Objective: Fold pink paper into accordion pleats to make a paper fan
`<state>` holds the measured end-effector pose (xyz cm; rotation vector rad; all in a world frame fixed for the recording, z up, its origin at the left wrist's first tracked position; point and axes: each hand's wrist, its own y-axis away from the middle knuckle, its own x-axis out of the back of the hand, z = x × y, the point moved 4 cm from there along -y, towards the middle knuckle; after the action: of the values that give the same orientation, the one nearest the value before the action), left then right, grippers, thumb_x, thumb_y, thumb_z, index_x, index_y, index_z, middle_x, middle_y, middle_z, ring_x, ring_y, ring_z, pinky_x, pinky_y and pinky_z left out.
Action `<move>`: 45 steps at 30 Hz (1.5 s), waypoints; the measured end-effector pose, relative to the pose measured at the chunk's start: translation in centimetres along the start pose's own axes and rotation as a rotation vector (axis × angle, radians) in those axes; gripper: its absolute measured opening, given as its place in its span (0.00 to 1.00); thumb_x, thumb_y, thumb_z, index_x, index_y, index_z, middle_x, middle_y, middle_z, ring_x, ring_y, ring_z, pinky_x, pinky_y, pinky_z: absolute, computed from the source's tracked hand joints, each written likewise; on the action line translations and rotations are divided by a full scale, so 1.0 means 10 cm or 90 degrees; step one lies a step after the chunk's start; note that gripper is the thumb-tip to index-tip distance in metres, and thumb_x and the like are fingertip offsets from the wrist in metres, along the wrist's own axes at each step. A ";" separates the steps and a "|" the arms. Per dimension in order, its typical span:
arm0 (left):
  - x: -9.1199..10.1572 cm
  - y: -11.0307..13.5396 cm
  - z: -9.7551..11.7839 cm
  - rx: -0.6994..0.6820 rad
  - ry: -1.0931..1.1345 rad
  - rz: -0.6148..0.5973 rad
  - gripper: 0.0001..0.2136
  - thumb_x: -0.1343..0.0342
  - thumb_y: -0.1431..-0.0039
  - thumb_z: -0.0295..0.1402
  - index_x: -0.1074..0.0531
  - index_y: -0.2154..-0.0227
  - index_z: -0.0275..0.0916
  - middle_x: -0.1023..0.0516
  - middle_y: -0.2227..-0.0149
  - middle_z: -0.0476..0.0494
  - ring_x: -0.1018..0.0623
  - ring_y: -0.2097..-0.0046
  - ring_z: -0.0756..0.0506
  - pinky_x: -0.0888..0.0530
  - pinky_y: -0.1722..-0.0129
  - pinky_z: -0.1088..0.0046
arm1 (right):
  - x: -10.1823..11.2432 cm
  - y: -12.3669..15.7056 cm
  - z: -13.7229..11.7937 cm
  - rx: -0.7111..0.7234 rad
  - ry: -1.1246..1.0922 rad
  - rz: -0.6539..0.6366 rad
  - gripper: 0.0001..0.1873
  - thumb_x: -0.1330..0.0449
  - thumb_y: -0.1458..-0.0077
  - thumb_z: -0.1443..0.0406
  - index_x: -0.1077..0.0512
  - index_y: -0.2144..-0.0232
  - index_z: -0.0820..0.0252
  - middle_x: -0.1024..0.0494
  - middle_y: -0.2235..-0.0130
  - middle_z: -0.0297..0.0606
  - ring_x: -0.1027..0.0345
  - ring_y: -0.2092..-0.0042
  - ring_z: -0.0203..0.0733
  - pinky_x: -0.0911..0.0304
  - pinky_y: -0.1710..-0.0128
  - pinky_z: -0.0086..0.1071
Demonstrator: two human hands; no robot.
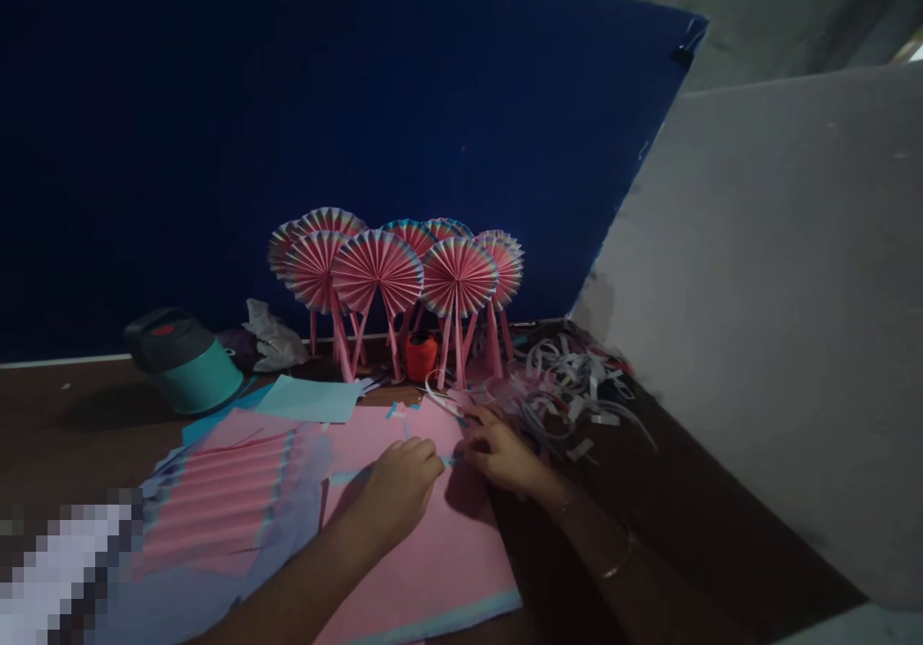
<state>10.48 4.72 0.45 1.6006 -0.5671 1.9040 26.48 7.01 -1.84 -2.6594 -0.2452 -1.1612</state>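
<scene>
A pink paper sheet (433, 549) with pale blue edges lies in front of me. My left hand (405, 484) is closed at its far edge, the fingertips pinching the paper there. Close by on the right, my right hand (501, 450) has its fingers curled toward the thumb at the sheet's far right corner. A thin white strip (435, 393) arcs up from beside the right fingertips and seems to be held by them; the exact grip is partly hidden. More pink paper (361, 436) lies beyond the hands. Pleated pink paper (223, 491) rests to the left.
Several round pink pleated fans (379, 272) stand on paper legs at the back, around a red thread spool (420, 357). Tangled white strips (569, 376) are heaped at right. A teal and black container (188, 366) and a light blue sheet (310, 399) are at left. A blue board (361, 97) stands behind.
</scene>
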 end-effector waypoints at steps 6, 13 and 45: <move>0.00 0.00 0.00 -0.001 -0.006 -0.002 0.11 0.54 0.39 0.24 0.26 0.64 0.39 0.25 0.61 0.42 0.27 0.57 0.43 0.31 0.56 0.63 | 0.00 0.00 -0.01 0.007 0.011 0.002 0.08 0.43 0.56 0.73 0.25 0.80 0.60 0.30 0.46 0.43 0.37 0.48 0.51 0.42 0.48 0.46; -0.01 0.00 0.02 -0.010 -0.027 -0.014 0.11 0.54 0.39 0.25 0.27 0.63 0.39 0.25 0.60 0.42 0.27 0.57 0.42 0.31 0.56 0.62 | -0.01 -0.01 -0.02 0.007 0.037 0.016 0.09 0.43 0.57 0.74 0.26 0.82 0.60 0.29 0.47 0.42 0.37 0.49 0.49 0.42 0.48 0.42; -0.04 0.00 0.13 -0.019 -0.115 -0.018 0.15 0.56 0.38 0.23 0.31 0.52 0.40 0.28 0.60 0.40 0.29 0.57 0.42 0.33 0.60 0.64 | 0.04 0.07 -0.05 -0.009 0.160 0.103 0.07 0.42 0.58 0.71 0.29 0.84 0.59 0.27 0.52 0.44 0.37 0.50 0.52 0.43 0.50 0.44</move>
<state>11.47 3.82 0.29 1.7632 -0.6397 1.7334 26.54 6.21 -1.34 -2.4575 0.0216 -1.4271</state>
